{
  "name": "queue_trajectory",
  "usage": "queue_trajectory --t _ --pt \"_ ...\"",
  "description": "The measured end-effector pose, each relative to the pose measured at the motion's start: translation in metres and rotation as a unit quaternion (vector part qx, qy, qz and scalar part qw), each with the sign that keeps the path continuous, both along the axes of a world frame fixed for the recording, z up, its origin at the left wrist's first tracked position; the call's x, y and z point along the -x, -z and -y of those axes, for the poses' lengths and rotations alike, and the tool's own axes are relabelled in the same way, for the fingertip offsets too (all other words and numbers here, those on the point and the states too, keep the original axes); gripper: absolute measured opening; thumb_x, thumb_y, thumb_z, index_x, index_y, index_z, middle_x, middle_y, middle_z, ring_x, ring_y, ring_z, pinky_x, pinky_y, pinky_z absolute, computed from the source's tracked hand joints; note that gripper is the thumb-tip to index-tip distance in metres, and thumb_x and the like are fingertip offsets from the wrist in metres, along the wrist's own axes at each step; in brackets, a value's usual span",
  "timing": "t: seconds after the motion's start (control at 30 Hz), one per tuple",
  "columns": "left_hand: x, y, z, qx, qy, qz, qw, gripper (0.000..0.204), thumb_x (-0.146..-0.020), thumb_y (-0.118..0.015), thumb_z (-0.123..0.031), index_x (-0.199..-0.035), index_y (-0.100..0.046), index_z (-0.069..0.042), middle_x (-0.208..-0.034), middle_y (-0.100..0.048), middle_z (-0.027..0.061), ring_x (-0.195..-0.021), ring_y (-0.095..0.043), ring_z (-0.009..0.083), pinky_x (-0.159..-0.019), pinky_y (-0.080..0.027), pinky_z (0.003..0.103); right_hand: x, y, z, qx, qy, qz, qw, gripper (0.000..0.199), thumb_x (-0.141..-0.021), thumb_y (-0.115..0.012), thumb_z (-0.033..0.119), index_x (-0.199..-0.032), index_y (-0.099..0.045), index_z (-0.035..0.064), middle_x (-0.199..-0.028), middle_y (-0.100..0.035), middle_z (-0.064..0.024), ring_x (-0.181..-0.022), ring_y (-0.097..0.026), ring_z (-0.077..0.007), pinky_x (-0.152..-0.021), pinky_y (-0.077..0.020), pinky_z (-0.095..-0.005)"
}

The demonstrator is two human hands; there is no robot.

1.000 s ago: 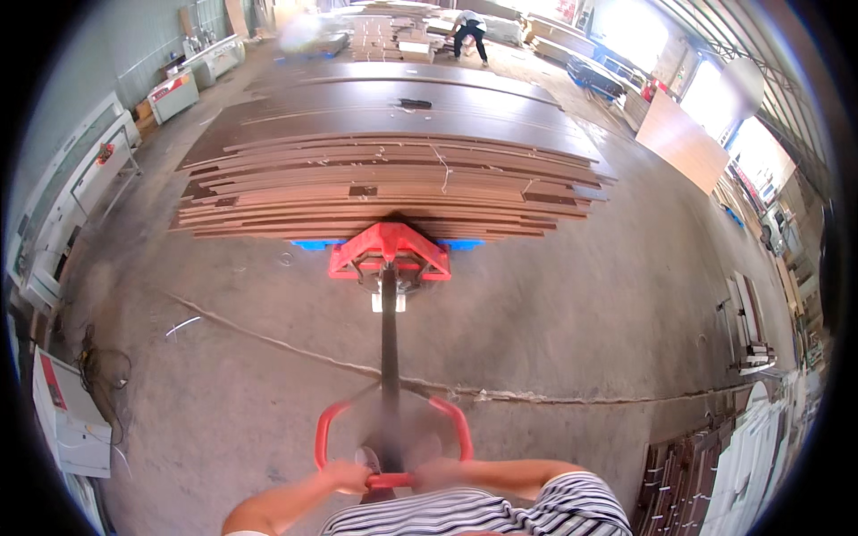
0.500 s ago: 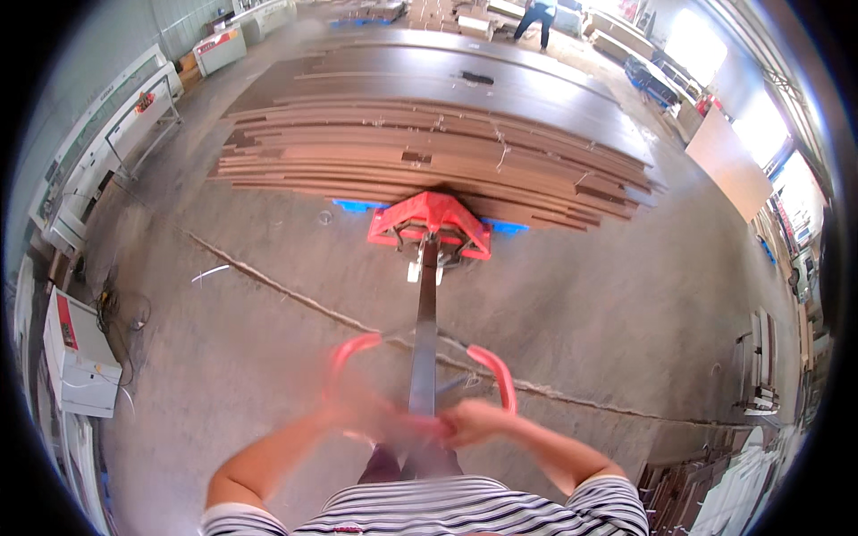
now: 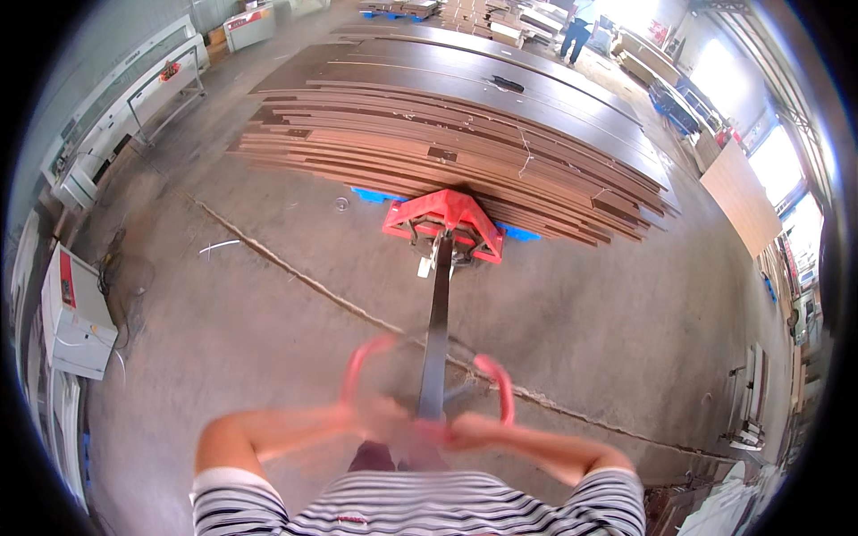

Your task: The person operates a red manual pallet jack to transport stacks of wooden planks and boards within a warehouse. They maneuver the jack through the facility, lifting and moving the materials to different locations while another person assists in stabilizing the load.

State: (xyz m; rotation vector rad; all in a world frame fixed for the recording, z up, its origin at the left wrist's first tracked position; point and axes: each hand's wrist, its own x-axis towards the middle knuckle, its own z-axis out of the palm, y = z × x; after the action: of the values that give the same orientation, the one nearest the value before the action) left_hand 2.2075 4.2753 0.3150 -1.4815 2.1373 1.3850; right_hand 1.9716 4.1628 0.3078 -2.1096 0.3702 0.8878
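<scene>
Here is the red pallet truck point(image 3: 444, 214), right of centre, its angled body hard up against the near edge of a broad stack of brown boards point(image 3: 393, 152). Bits of a blue pallet point(image 3: 377, 195) peek out beneath the boards on both sides of it. Down comes the dark shaft point(image 3: 437, 330) toward the person, ending in a red looped handle point(image 3: 507, 393) held low before the body. The right hand point(image 3: 475, 431) is closed on the handle's near bar, right of the shaft. The left hand point(image 3: 382, 418) is at the bar's other side, but it's blurred, and one cannot tell how its fingers sit. Both elbows are bent outward, below striped sleeves point(image 3: 234, 505).

Up on the stack, a small black object point(image 3: 508, 84) lies on the smooth dark top, and a pale strand point(image 3: 524, 147) trails over the board edges. Below, a long crack point(image 3: 304, 279) runs slantwise across the concrete floor, passing under the shaft. Out to the left stands a white cabinet point(image 3: 80, 313) with a red panel; over on the right, a tan sheet point(image 3: 741, 204) leans at a tilt. Far beyond the stack, a co-worker point(image 3: 581, 31) stands near more piled boards.
</scene>
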Motion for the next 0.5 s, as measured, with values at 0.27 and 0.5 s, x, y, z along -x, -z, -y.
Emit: queue_trajectory --t 0.27,0.5 --pt "-0.034 -0.123 0.082 0.093 -0.023 0.04 0.995 0.025 -0.076 -0.068 -0.031 -0.096 -0.069 -0.016 -0.083 -0.07 0.0112 -0.079 -0.069 0.0319 -0.069 -0.053 0.047 -0.044 -0.112 0.081 0.094 -0.007 -0.02 0.995 0.037 -0.081 -0.068 0.038 -0.097 -0.07 0.0048 -0.079 -0.069 -0.0153 -0.075 -0.069 -0.0293 -0.069 -0.054 -0.042" --pt "0.021 0.098 -0.078 0.081 -0.02 -0.017 0.996 0.026 -0.084 -0.055 -0.024 -0.105 -0.059 -0.01 -0.074 -0.068 0.0147 -0.069 -0.068 0.0391 -0.059 -0.053 0.052 0.012 0.083 -0.074 0.002 0.001 -0.062 0.998 0.039 -0.084 -0.06 0.039 -0.104 -0.064 0.0055 -0.09 -0.07 -0.0196 -0.085 -0.069 -0.0382 -0.075 -0.054 -0.0508"
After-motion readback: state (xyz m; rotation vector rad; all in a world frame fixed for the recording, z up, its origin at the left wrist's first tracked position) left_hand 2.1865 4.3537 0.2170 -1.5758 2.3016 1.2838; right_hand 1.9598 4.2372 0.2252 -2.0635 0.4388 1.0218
